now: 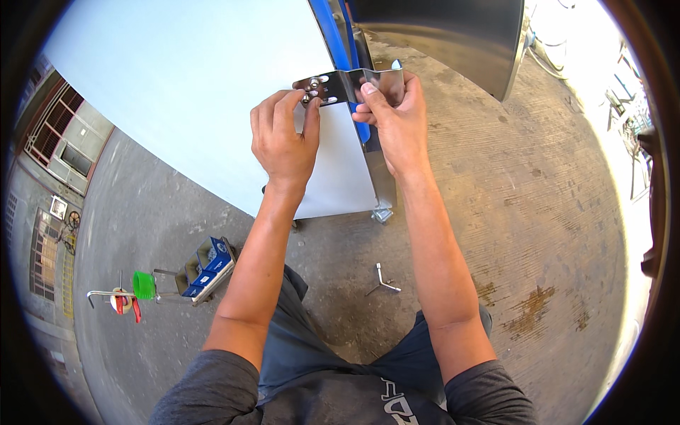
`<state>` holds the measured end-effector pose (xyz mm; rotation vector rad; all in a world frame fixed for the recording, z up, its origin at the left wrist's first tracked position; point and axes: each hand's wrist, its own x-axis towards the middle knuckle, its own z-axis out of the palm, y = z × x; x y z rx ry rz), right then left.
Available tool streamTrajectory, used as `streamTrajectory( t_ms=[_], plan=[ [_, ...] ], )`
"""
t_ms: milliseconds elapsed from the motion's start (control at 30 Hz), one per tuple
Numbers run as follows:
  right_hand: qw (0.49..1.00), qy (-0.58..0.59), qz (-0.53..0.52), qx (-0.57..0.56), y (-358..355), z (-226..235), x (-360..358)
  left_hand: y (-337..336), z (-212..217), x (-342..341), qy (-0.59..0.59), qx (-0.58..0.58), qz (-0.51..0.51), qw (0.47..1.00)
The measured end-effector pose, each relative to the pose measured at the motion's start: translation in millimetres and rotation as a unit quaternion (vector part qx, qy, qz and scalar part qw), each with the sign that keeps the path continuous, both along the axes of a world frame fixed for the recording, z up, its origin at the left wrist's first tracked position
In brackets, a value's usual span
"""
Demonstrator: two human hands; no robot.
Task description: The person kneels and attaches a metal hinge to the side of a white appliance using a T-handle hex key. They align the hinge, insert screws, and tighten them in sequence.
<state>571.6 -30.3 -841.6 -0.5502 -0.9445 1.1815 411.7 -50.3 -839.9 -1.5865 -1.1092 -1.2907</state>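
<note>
A bent shiny metal bracket (350,85) with slotted holes sits against the edge of a large white panel (212,92) trimmed with a blue strip (333,32). My right hand (393,117) grips the bracket's right part, thumb on its face. My left hand (283,134) pinches a small bolt or nut (309,98) at the bracket's left slots with thumb and fingers. Both forearms reach up from the lower edge.
A stainless steel cabinet body (453,35) stands at the top right. On the concrete floor lie a three-way metal wrench (382,281) and, to the left, a holder with blue boxes (209,265) and a green cup (144,285). A caster wheel (381,212) sits under the panel.
</note>
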Motion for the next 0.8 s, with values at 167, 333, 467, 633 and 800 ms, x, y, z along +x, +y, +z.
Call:
streamTrajectory(
  t_ms=[167, 333, 467, 633, 800],
  plan=[
    [1.0, 0.007, 0.005, -0.002, -0.5, 0.2, -0.9, -7.8, 0.8, -0.5, -0.059, -0.142, 0.091, 0.984],
    [1.0, 0.0, 0.002, -0.003, -0.2, 0.5, -1.7, -2.3, -0.2, -1.0, -0.02, -0.11, 0.099, 0.989],
    [1.0, 0.003, 0.0, -0.001, -0.2, 1.2, -2.6, -2.2, -1.4, 1.5, -0.014, -0.104, 0.11, 0.988],
    [1.0, 0.003, 0.002, -0.003, -0.8, 1.7, -3.3, -5.1, 3.4, 4.0, -0.007, -0.103, 0.109, 0.989],
    [1.0, 0.003, 0.001, 0.015, 3.2, -1.5, -2.8, -2.2, 10.5, -4.5, 0.067, -0.082, 0.105, 0.989]
  ],
)
